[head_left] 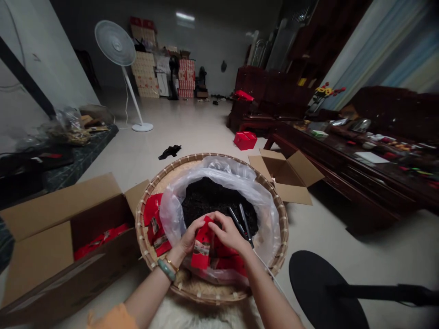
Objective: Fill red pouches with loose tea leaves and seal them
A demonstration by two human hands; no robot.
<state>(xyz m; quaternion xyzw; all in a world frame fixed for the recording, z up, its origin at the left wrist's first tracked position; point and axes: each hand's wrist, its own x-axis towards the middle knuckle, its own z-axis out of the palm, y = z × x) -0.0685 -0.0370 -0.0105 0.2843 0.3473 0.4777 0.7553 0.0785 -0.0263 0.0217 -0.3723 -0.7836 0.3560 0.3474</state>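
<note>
Between my two hands is a small red packet (201,249) with a printed picture band, held by its upper end. My left hand (189,236), with bangles at the wrist, pinches its left side; my right hand (224,228) closes on the top from the right. Below them a clear plastic bag (171,214) lies spread in a round woven basket (284,228), holding dark loose leaf-like material (209,196). A black two-armed tool with a cord (243,224) rests on that material by my right hand. More red packets (157,228) lie at the basket's left, others under my right wrist.
An open carton (37,256) with red packets stands left; another open carton (295,192) is at right. A black round stand base (322,288) is at lower right. Further off are a white fan (142,127), a red box (245,140) and a long wooden table (329,169).
</note>
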